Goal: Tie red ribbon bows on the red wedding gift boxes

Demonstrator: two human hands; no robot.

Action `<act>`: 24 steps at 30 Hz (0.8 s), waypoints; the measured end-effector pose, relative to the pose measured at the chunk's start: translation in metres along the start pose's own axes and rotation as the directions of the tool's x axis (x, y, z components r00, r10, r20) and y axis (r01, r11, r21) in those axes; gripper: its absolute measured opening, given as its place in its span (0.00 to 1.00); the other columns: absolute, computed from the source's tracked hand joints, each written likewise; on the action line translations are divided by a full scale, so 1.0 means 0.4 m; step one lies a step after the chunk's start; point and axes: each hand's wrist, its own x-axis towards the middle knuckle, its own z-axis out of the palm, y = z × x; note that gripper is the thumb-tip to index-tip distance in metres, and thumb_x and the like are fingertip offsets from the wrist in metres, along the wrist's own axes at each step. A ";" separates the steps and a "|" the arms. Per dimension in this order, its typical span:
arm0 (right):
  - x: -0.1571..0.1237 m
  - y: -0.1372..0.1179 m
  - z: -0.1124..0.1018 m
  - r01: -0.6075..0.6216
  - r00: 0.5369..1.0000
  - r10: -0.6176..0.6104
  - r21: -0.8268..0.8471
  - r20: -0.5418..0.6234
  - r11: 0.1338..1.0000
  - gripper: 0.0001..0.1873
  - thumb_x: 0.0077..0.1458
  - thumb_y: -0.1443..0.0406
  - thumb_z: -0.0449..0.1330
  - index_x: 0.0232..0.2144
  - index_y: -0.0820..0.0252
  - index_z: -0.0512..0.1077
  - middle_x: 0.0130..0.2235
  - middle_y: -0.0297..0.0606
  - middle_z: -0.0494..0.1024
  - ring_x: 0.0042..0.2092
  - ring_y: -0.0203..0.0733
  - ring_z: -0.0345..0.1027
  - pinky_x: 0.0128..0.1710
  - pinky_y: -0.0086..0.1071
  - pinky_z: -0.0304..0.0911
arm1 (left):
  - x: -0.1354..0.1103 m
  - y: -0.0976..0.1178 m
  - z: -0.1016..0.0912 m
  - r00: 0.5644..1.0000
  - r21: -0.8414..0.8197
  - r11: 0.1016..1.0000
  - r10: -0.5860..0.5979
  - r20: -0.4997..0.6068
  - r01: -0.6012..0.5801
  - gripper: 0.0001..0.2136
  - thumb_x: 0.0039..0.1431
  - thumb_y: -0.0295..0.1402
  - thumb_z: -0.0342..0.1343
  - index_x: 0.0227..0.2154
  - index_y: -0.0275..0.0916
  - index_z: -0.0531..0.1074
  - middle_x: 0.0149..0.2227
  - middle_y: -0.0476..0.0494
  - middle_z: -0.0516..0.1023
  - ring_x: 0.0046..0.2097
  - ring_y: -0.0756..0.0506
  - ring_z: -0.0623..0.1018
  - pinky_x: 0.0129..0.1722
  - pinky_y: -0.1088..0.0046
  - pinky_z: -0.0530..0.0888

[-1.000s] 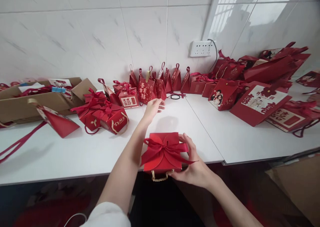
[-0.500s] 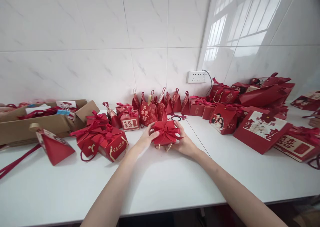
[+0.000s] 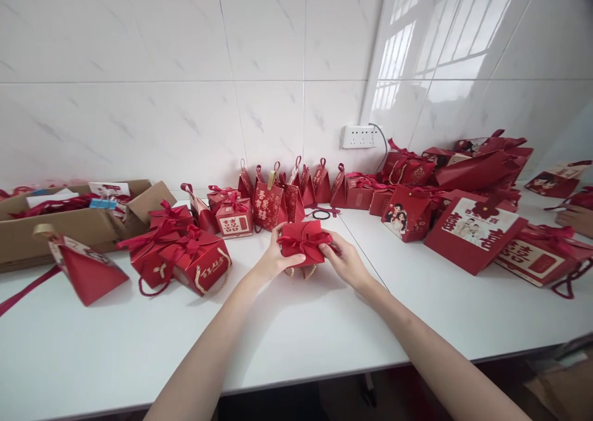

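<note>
A small red gift box (image 3: 301,255) with a ribbon bow on its top and gold cord at its near side is between my hands, low over the white table. My left hand (image 3: 274,257) grips its left side, thumb along the front below the bow. On the right, my right hand (image 3: 343,257) holds the box with its thumb at the end of the ribbon bow (image 3: 306,242). Fingers behind the box are partly hidden. Behind it stands a red triangular box (image 3: 269,206) with gold lettering. Left of my hands sits a red box (image 3: 202,266) with rope handles.
A cardboard carton (image 3: 69,232) of red boxes and ribbons stands far left. Several red boxes pile up at the right (image 3: 486,167). A black ring (image 3: 320,214) lies behind my hands. Another person's hand (image 3: 576,218) shows at the right edge. The table's front edge (image 3: 324,374) runs below my arms.
My right thumb has come up onto the bow's right end, and the left thumb now lies lower on the box front. Another person's hand has appeared at the right edge. The view has shifted slightly.
</note>
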 end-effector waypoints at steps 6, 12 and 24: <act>0.004 -0.001 -0.004 0.036 0.999 -0.037 -0.037 -0.015 0.999 0.14 0.58 0.60 0.51 0.42 0.58 0.70 0.49 0.45 0.72 0.50 0.47 0.67 0.45 0.39 0.66 | 0.000 -0.003 -0.014 0.996 -0.168 0.983 -0.058 0.067 0.068 0.29 0.42 0.38 0.64 0.47 0.46 0.56 0.46 0.45 0.72 0.47 0.42 0.74 0.47 0.62 0.71; 0.005 0.001 0.004 0.032 0.999 -0.032 -0.027 -0.009 0.999 0.12 0.57 0.60 0.52 0.39 0.57 0.73 0.53 0.44 0.69 0.52 0.46 0.66 0.46 0.38 0.67 | 0.001 0.006 0.006 0.995 0.016 1.000 -0.022 -0.096 0.023 0.28 0.41 0.36 0.66 0.43 0.43 0.56 0.45 0.45 0.72 0.46 0.44 0.74 0.48 0.64 0.70; 0.001 -0.042 -0.032 -0.135 0.973 0.103 0.148 0.209 0.980 0.15 0.54 0.57 0.56 0.22 0.58 0.73 0.59 0.40 0.62 0.54 0.50 0.63 0.44 0.39 0.67 | 0.010 -0.001 0.012 0.982 0.080 0.997 -0.002 -0.188 0.017 0.30 0.39 0.34 0.67 0.43 0.43 0.54 0.47 0.43 0.71 0.48 0.43 0.74 0.51 0.62 0.68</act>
